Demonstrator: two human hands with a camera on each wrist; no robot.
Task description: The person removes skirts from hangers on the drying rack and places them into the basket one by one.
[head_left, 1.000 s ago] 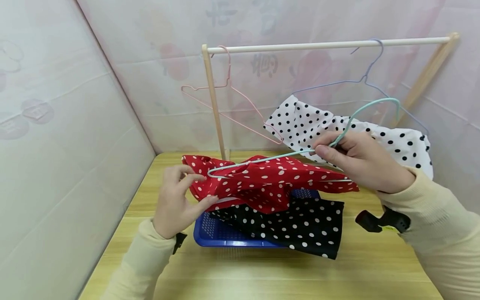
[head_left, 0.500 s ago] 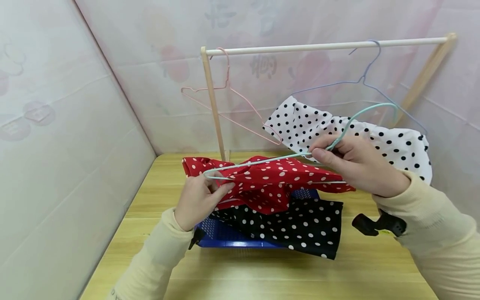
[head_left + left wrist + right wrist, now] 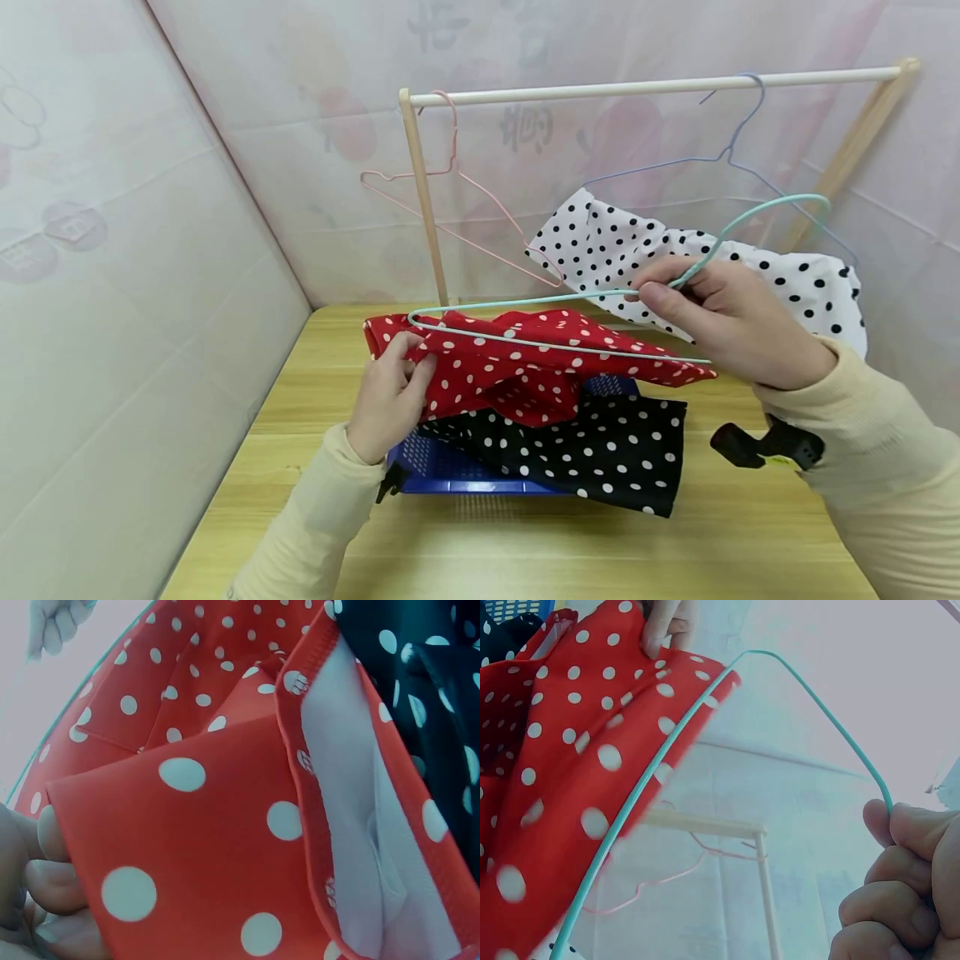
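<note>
My right hand (image 3: 738,321) grips a mint-green wire hanger (image 3: 525,301) at the base of its hook. The hanger's left arm stretches across the upper edge of a red garment with white dots (image 3: 547,342). My left hand (image 3: 390,396) pinches that garment near its left end, just below the hanger's rounded corner. In the left wrist view, curled fingertips (image 3: 56,885) hold the red cloth's edge, and an open hem shows pale lining. The right wrist view has the hanger's bar lying in front of the red cloth. My right palm hides the hanger's other end.
Below the red garment, a black dotted cloth (image 3: 622,458) hangs over a blue basket (image 3: 480,486) on the wooden table (image 3: 525,558). Behind stands a rack with a white rail (image 3: 600,88), a pink hanger (image 3: 487,246) and a blue hanger (image 3: 656,169) with white dotted cloth (image 3: 795,287).
My left hand has moved right from the garment's left end, closed on the cloth, and come off the hanger's corner. The hanger has risen slightly, its left corner now above the left hand.
</note>
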